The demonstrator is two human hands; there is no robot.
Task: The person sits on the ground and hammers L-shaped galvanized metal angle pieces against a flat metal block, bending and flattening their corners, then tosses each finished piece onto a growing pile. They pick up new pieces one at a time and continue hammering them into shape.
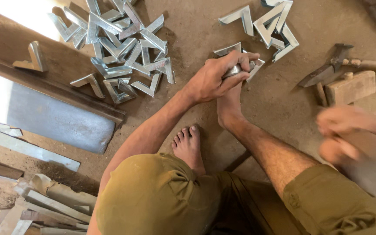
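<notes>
The person sat on the dirt floor (283, 100) with both bare feet stretched forward. The left hand (216, 78) was closed around a small bent metal piece (240, 69), with the fingers (244, 56) wrapped over its top and the thumb under it, so this grip was firmly shut on the piece. The piece was pressed down on the floor just above the toes of the right foot (229, 109), and it was touching the foot or very near to it; I could not tell which. The left foot (188, 146) rested flat on the floor nearer to the knees, apart from the piece. The right hand (342, 132) was at the right side, badly blurred, so I could not tell if its grip was open or closed, or if it held something. Just above this hand lay a wooden block (351, 87) and a hammer (327, 69) with its handle pointing to the right edge. A big heap of angle brackets (118, 48) lay on the floor towards the far left corner, and a smaller group of brackets (270, 24) lay near the far edge, just beyond the held piece. A long steel plate (62, 117) and some flat metal strips (27, 148) lay at the left side.
</notes>
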